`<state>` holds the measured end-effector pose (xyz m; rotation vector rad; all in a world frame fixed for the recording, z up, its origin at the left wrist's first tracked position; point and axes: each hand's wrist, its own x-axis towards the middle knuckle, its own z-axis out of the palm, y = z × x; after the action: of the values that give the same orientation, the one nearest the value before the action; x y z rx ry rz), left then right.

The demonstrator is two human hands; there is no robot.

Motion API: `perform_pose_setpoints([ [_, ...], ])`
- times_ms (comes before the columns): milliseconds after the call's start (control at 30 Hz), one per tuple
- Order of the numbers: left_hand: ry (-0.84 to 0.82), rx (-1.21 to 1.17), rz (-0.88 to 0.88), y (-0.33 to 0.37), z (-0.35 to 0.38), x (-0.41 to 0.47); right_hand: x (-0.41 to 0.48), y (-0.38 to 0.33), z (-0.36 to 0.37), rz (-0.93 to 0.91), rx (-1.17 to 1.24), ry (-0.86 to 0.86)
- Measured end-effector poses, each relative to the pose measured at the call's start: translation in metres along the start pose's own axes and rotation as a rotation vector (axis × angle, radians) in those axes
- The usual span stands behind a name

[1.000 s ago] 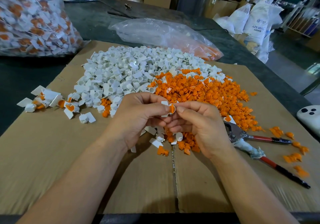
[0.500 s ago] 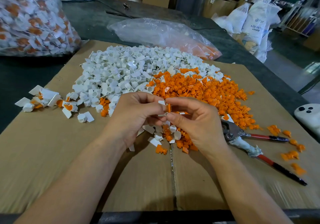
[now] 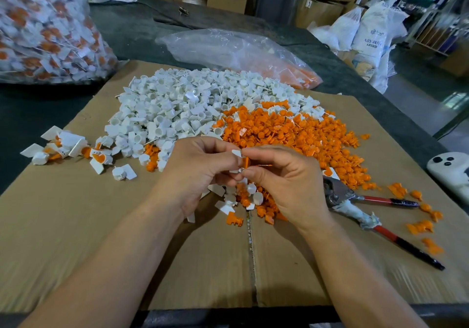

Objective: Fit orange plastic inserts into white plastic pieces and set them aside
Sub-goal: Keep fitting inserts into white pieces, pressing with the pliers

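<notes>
Orange insert — pinched in the fingertips of the right hand, held just above the cardboard — touches the white piece pinched by the left hand immediately to its left, so seating likely requires a leftward press.

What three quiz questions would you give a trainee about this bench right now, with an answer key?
1. True or false: the red-handled pliers lie to the right of the right hand.
2. Where does the orange insert heap lie relative to the white piece heap? A to its left; B to its right; C underneath it.
3. What two parts do the left hand and right hand pinch together?
Key: 1 true. 2 B. 3 a white piece and an orange insert.
</notes>
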<state>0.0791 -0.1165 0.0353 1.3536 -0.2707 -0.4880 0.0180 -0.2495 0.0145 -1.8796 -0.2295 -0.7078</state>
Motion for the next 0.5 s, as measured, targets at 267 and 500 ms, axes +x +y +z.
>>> perform_pose_setpoints([
  [267,0.017,-0.066,0.008,0.0,-0.001,0.001,0.002,-0.005,-0.002,0.151,0.016,-0.034],
  [500,0.047,-0.165,0.032,0.0,-0.004,0.002,-0.002,-0.024,-0.072,0.279,-0.383,0.053],
])
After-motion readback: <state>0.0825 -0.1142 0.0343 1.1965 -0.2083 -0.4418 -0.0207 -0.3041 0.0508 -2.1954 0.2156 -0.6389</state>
